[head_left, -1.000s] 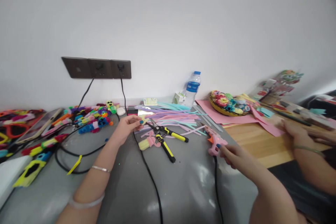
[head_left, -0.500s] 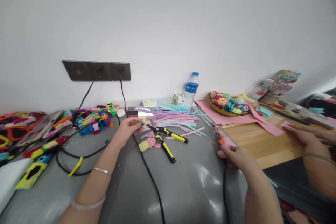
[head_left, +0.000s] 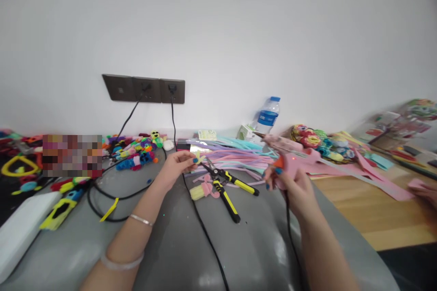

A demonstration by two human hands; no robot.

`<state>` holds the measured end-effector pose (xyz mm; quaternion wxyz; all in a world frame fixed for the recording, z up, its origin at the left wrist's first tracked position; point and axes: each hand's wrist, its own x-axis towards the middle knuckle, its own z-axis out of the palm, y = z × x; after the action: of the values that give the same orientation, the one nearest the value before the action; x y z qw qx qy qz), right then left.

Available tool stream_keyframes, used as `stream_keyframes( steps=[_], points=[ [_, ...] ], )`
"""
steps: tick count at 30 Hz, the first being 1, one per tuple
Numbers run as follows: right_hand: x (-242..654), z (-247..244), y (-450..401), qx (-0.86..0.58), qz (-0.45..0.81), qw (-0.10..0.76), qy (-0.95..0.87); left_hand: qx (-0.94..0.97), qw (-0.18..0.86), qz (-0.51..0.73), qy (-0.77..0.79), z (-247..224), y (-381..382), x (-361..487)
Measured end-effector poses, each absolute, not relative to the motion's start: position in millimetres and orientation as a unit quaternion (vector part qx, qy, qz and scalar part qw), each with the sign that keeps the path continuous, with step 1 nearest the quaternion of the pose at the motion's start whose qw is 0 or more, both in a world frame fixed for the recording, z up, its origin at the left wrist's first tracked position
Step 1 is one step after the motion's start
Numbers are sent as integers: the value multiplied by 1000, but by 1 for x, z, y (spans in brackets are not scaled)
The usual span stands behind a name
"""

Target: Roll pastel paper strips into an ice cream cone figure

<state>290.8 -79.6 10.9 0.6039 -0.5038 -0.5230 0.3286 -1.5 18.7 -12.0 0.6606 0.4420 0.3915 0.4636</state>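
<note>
My left hand [head_left: 179,167] pinches a small pale yellow pipe-cleaner piece [head_left: 199,158] between thumb and fingertips. In my right hand [head_left: 294,189] is a pink hot glue gun [head_left: 296,164] with an orange trigger, its nozzle pointing up and left and its black cord hanging down. Between my hands, pliers with black and yellow handles [head_left: 228,194] lie spread on the grey table. Beside them rests a pink and yellow pipe-cleaner figure [head_left: 202,189]. Behind lie many pastel pipe cleaners [head_left: 235,157], partly covered by the pliers' jaws.
A water bottle [head_left: 268,116] and a small box [head_left: 246,132] stand by the wall. Right of them is a heap of crafted flowers [head_left: 310,138]. Black cables [head_left: 205,232] cross the table. Colourful pipe-cleaner crafts [head_left: 136,154] crowd the left. Another person's hand [head_left: 426,191] shows at the right edge.
My right hand has raised the glue gun and brought it leftward, nearer the pliers. The view has turned right. My left hand still pinches the yellow piece.
</note>
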Motion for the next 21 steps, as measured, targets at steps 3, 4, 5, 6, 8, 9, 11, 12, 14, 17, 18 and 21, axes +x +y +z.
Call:
stream_keyframes(
  steps=[3, 4, 5, 6, 8, 9, 11, 12, 14, 17, 18, 21],
  points=[
    [261, 12, -43, -418, 419, 566, -574, 442, 661, 466, 389, -13, 19, -2],
    [255, 9, -33, -397, 444, 544, -590, 441, 661, 466, 388, -12, 19, -2],
    [251, 5, -24, -381, 464, 524, -604, 439, 662, 467, 388, -12, 19, -2],
    [248, -1, -18, -368, 481, 507, -613, 436, 664, 468, 388, -11, 19, -2],
    [247, -12, -12, -355, 498, 500, -613, 425, 668, 472, 387, -9, 19, -1],
    [247, -18, -12, -354, 502, 495, -614, 419, 671, 474, 386, -8, 19, -1],
    [250, -26, -14, -351, 505, 486, -621, 408, 677, 478, 382, -5, 18, 0],
    [252, -28, -15, -351, 504, 480, -626, 405, 680, 480, 379, -5, 17, 0],
    [253, -29, -18, -357, 498, 468, -637, 399, 686, 483, 371, -4, 17, 0],
    [253, -26, -20, -367, 488, 458, -646, 392, 693, 487, 360, -5, 17, -2],
    [253, -25, -20, -367, 487, 457, -648, 391, 695, 487, 356, -5, 17, -2],
    [253, -24, -19, -365, 484, 451, -655, 388, 701, 486, 349, -5, 18, -3]
  ],
)
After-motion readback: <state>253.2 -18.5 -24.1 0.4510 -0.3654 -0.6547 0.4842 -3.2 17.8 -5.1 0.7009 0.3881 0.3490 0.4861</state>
